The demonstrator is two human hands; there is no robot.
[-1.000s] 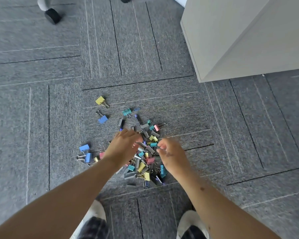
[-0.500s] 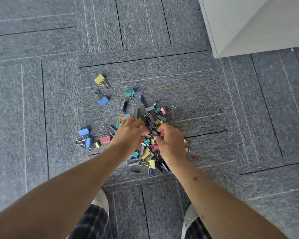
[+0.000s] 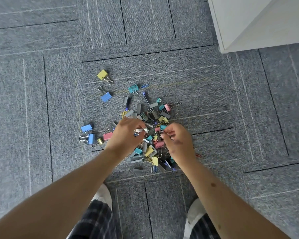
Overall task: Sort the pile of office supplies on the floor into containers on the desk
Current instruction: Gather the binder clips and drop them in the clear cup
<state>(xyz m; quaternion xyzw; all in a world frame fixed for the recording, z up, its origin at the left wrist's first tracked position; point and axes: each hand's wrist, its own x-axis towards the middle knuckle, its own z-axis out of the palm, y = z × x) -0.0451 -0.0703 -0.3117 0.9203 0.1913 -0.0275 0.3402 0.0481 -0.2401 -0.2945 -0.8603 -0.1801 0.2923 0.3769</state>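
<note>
The pile of office supplies [image 3: 149, 150], made up of binder clips, paper clips and staple strips, is spread on the grey carpet floor [image 3: 41, 118]. A pale staple strip [image 3: 141, 130] is pinched in the grip of the left hand [image 3: 126, 137] over the pile. The grip of the right hand [image 3: 179, 143] is drawn together at the fingertips beside a teal binder clip [image 3: 163, 127]; whether anything is held there cannot be told. A yellow binder clip [image 3: 102, 74] lies apart from the pile, on its far left side.
</note>
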